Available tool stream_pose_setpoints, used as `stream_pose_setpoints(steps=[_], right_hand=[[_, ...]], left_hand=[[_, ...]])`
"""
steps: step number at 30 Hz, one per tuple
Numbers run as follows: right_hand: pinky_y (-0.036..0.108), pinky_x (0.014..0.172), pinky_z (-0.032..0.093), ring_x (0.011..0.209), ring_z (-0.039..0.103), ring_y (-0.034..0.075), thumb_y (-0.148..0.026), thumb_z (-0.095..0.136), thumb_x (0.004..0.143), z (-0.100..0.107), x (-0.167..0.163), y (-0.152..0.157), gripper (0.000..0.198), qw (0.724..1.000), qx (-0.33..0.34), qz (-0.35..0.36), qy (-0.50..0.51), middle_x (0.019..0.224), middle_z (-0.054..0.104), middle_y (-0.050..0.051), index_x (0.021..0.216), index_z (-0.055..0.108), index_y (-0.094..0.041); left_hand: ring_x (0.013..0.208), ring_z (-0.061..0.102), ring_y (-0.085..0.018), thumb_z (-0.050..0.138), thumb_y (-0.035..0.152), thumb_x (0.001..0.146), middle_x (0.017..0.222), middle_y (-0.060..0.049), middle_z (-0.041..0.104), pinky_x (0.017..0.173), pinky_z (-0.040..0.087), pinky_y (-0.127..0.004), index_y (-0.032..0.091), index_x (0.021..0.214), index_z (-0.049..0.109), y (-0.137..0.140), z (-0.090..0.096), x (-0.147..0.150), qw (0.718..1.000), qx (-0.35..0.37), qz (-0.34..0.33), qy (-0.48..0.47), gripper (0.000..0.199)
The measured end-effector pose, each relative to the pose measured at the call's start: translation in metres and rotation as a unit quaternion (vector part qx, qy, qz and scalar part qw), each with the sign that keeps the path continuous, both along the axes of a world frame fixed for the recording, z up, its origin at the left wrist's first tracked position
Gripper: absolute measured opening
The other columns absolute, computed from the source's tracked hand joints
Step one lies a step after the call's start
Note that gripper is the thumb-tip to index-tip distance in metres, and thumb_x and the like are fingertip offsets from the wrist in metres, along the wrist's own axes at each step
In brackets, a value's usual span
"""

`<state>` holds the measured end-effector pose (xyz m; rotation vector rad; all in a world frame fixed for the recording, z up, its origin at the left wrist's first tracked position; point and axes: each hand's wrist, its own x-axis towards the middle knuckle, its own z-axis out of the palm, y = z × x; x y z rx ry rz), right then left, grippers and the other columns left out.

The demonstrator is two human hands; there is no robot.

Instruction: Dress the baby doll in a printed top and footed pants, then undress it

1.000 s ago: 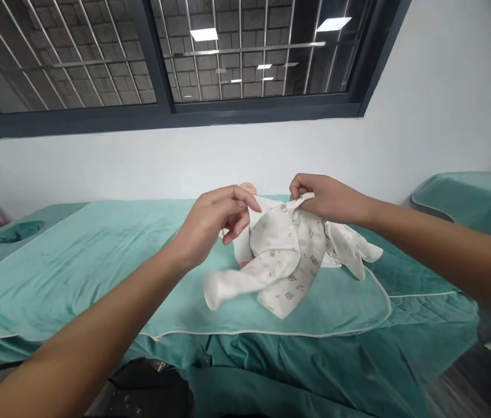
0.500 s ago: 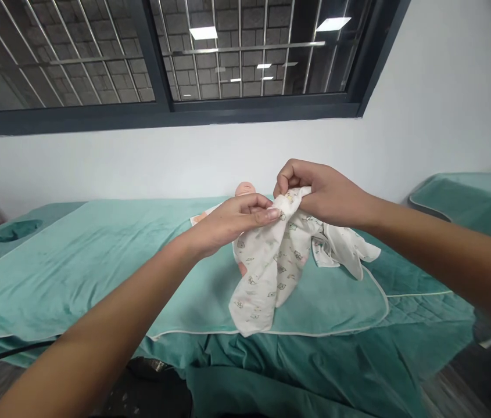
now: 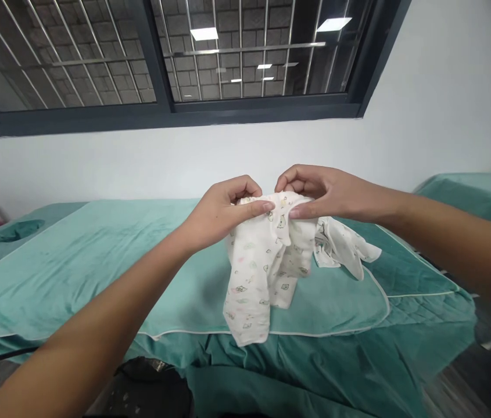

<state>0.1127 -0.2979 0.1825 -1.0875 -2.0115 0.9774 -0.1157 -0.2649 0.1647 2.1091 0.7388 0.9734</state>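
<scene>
Small white baby pants (image 3: 251, 290) with a fine printed pattern hang above the bed, their legs dangling toward me. My left hand (image 3: 221, 215) pinches the left side of the waistband between thumb and fingers. On the other side of the waistband, my right hand (image 3: 326, 194) grips the cloth with its thumb in front and fingers behind. A second crumpled white printed garment (image 3: 345, 244) lies on the bed, just right of the pants. The bed surface directly behind the pants is hidden by them and my hands.
A bed with a light green cover (image 3: 97, 249) stretches across the view against a white wall (image 3: 140, 165). Above is a dark-framed window (image 3: 262, 110) with metal bars. A black object (image 3: 149, 386) and a cable (image 3: 1, 357) are near the bed's front edge.
My hands have moved apart along the waistband, which was bunched and twisted and is now spread wider. The pink doll head seen behind my left hand earlier is now hidden.
</scene>
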Motion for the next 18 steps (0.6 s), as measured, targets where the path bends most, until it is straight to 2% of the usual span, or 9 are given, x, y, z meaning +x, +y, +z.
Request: stream_pose_setpoints(steps=[2, 6, 11, 14, 16, 18], right_hand=[[0.029, 0.068, 0.046, 0.080, 0.060, 0.017, -0.046, 0.080, 0.069, 0.003, 0.003, -0.001, 0.044, 1.000, 0.009, -0.016, -0.024, 0.093, 0.067, 0.002, 0.103, 0.063, -0.024], [0.033, 0.073, 0.043, 0.083, 0.058, 0.020, -0.059, 0.075, 0.070, 0.008, 0.008, -0.003, 0.038, 0.988, 0.055, -0.062, -0.127, 0.088, 0.065, 0.002, 0.084, 0.067, -0.024], [0.036, 0.082, 0.041, 0.095, 0.056, 0.025, -0.067, 0.070, 0.071, 0.005, 0.017, -0.002, 0.044, 0.971, 0.132, -0.080, -0.181, 0.096, 0.064, 0.004, 0.068, 0.065, -0.024], [0.033, 0.070, 0.040, 0.084, 0.055, 0.022, -0.070, 0.068, 0.071, 0.002, 0.022, -0.001, 0.046, 0.969, 0.106, -0.094, -0.204, 0.087, 0.062, 0.003, 0.070, 0.065, -0.024], [0.029, 0.059, 0.034, 0.068, 0.048, 0.017, -0.070, 0.066, 0.073, -0.001, 0.024, 0.000, 0.048, 0.965, 0.076, -0.116, -0.224, 0.070, 0.053, 0.000, 0.067, 0.060, -0.023], [0.028, 0.053, 0.027, 0.059, 0.039, 0.013, -0.069, 0.066, 0.074, -0.002, 0.024, 0.000, 0.050, 0.962, 0.062, -0.132, -0.232, 0.061, 0.043, -0.002, 0.063, 0.054, -0.022]], left_hand=[[0.072, 0.053, -0.013, 0.069, 0.051, 0.077, 0.078, -0.001, 0.062, 0.062, 0.040, -0.025, 0.018, 0.079, 0.062, -0.001, 0.005, -0.003, 0.998, 0.044, 0.024, 0.023, 0.034], [0.075, 0.054, -0.015, 0.066, 0.052, 0.079, 0.080, -0.001, 0.063, 0.065, 0.040, -0.025, 0.018, 0.080, 0.064, 0.002, 0.012, -0.010, 0.991, 0.100, 0.055, 0.071, 0.034], [0.077, 0.055, -0.016, 0.062, 0.053, 0.081, 0.082, -0.002, 0.065, 0.066, 0.039, -0.025, 0.018, 0.082, 0.066, 0.008, 0.014, -0.021, 0.983, 0.107, 0.079, 0.126, 0.035], [0.075, 0.055, -0.016, 0.062, 0.054, 0.081, 0.081, -0.002, 0.065, 0.064, 0.038, -0.025, 0.017, 0.080, 0.065, 0.011, 0.015, -0.027, 0.978, 0.105, 0.085, 0.161, 0.037], [0.073, 0.054, -0.016, 0.061, 0.055, 0.081, 0.079, -0.002, 0.064, 0.062, 0.037, -0.026, 0.017, 0.078, 0.064, 0.012, 0.014, -0.029, 0.975, 0.102, 0.085, 0.178, 0.038], [0.072, 0.054, -0.015, 0.060, 0.056, 0.082, 0.077, -0.002, 0.062, 0.061, 0.037, -0.026, 0.018, 0.077, 0.063, 0.013, 0.014, -0.030, 0.974, 0.099, 0.084, 0.185, 0.039]])
